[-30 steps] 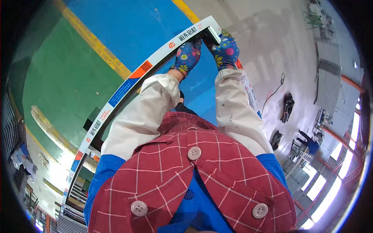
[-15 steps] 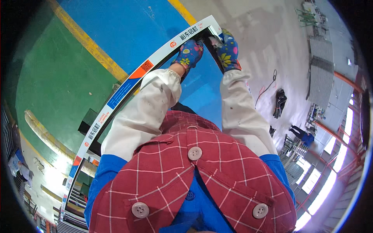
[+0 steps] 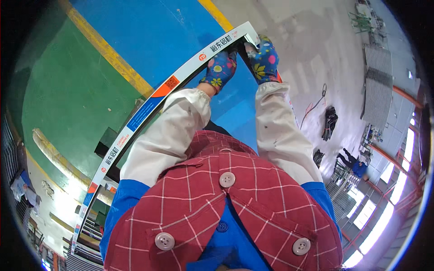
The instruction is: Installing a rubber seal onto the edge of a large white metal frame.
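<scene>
The right hand [image 3: 263, 58], in a flowered blue glove, is closed around the right side of a long white frame [image 3: 192, 65], just nearer than its far corner, thumb on the inner side. The left hand [image 3: 221, 67], gloved alike, lies against the inner edge of the frame's left side, close to that corner; its fingertips are hidden, so I cannot tell whether it grips. From the corner the frame runs nearer and left, past white sleeves [image 3: 156, 135] and a red checked garment [image 3: 199, 180]. Beyond it, to the left, are a blue floor area [image 3: 167, 27], a yellow stripe [image 3: 108, 54] and a green floor area [image 3: 68, 90] bearing a long pale roll [image 3: 58, 156]. On the right, a dark bundle [image 3: 330, 122] lies on pale floor [image 3: 312, 49], near ribbed grey lengths [image 3: 379, 86]; farther off is a person in blue [image 3: 358, 168].
</scene>
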`<state>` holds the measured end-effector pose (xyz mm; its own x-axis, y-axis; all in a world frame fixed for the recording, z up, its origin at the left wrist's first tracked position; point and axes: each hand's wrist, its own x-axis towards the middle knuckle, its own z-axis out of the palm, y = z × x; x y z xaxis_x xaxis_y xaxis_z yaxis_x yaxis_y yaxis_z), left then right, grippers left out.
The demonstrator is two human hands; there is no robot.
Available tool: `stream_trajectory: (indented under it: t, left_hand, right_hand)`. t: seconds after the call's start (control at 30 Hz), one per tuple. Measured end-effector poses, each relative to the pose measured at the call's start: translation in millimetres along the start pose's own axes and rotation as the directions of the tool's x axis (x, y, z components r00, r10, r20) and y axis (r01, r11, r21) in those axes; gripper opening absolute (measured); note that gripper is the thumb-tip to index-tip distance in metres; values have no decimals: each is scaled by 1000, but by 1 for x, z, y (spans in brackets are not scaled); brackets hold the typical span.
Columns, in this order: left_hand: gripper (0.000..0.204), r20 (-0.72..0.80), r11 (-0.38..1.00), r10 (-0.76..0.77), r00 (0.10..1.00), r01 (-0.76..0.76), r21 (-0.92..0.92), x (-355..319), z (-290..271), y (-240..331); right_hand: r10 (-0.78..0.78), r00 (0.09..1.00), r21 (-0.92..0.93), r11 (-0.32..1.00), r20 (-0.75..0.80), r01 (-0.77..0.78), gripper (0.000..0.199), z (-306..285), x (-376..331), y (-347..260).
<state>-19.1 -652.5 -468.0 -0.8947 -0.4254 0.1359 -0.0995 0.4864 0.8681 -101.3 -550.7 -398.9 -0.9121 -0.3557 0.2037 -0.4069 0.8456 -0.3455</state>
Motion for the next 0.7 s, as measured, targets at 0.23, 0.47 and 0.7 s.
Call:
stream_trajectory:
  t: [0.23, 0.47, 0.7]
  left_hand:
    - [27, 80, 996, -93, 992, 92, 11, 8, 0, 16]
    - [25, 63, 1000, -10, 998, 12, -24, 0, -3, 5]
    - [18, 85, 736, -319, 944, 303, -606, -5, 8, 4]
  right_hand:
    - [32, 998, -175, 984, 46, -23, 46, -15, 11, -10]
    - [-508, 852, 8, 860, 129, 511, 67, -30, 21, -22]
    - [-717, 569, 216, 678, 402, 702, 53, -1, 80, 9]
